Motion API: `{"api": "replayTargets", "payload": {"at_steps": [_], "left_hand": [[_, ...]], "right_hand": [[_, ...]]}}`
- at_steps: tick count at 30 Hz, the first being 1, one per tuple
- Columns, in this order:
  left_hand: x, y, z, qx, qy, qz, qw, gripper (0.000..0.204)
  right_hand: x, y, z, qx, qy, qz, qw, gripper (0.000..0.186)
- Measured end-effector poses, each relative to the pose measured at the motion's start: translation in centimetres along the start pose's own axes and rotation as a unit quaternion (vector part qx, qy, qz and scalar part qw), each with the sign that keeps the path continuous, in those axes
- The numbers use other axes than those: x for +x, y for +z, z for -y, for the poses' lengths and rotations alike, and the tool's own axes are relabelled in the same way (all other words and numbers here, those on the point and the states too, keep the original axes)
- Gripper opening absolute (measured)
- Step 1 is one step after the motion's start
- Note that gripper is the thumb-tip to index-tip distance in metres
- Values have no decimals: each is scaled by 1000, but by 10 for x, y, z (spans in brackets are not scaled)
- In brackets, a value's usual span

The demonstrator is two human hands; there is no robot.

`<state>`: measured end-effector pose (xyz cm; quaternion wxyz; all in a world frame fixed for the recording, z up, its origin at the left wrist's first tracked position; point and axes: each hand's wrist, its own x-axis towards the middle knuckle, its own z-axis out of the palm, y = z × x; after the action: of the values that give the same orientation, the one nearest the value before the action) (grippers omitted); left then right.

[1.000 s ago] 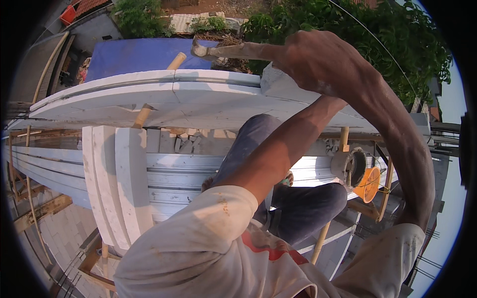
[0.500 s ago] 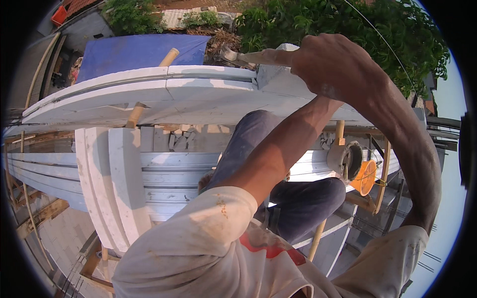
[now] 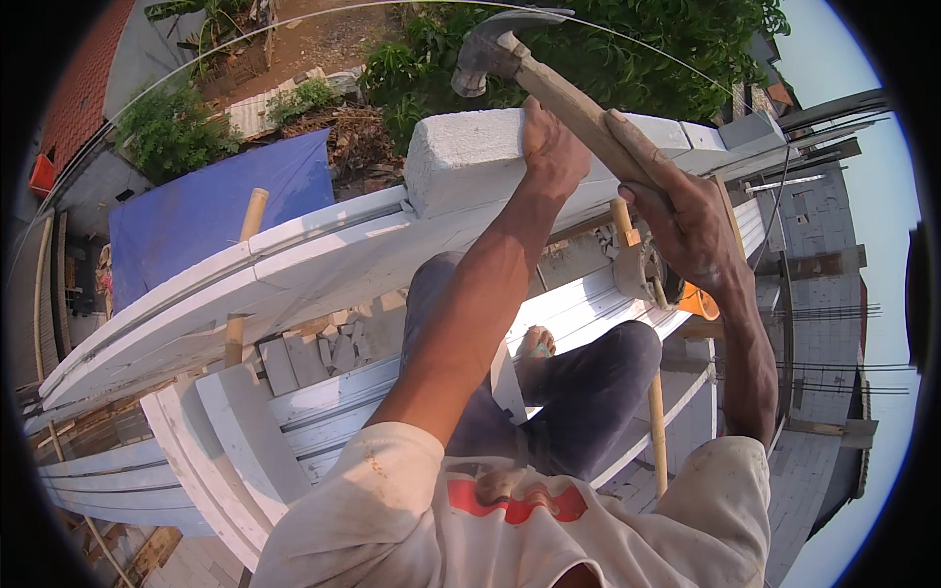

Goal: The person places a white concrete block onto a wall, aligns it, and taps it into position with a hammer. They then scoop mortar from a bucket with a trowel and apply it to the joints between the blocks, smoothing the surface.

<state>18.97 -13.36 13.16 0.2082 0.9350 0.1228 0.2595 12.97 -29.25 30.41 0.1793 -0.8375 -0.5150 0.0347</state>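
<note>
The single head view looks steeply down from the person's head over their own chest and bent legs, close to the raised arms. Its fisheye bends the white moulded ledge (image 3: 294, 265) and takes in ground, trees and rooftops far below.

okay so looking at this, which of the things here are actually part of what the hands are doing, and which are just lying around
In use:
- hammer, raised in the right hand
- white block, steadied by the left hand
- white moulding under the block

Lying about:
- blue tarp on the ground below
- round power tool by the knee
- bamboo pole
- broken brick pieces
</note>
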Motion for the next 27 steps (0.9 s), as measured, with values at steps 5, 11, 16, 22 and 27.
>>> {"api": "replayTargets", "payload": {"at_steps": [5,11,16,22,27], "left_hand": [[5,-18,-8,120,-21,76,990,48],[1,-16,-10,111,-12,74,991,65],[-1,-26,-4,124,-11,87,988,69],[3,-31,-13,125,-19,130,983,79],[6,-39,-20,138,-27,159,977,86]], "right_hand": [[-62,3,-75,-9,196,-106,975,62],[-93,5,-140,-43,238,-162,957,58],[-92,-5,-133,4,308,-142,941,57],[-91,7,-175,-65,238,-159,956,60],[-106,-5,-196,60,295,-206,931,62]]}}
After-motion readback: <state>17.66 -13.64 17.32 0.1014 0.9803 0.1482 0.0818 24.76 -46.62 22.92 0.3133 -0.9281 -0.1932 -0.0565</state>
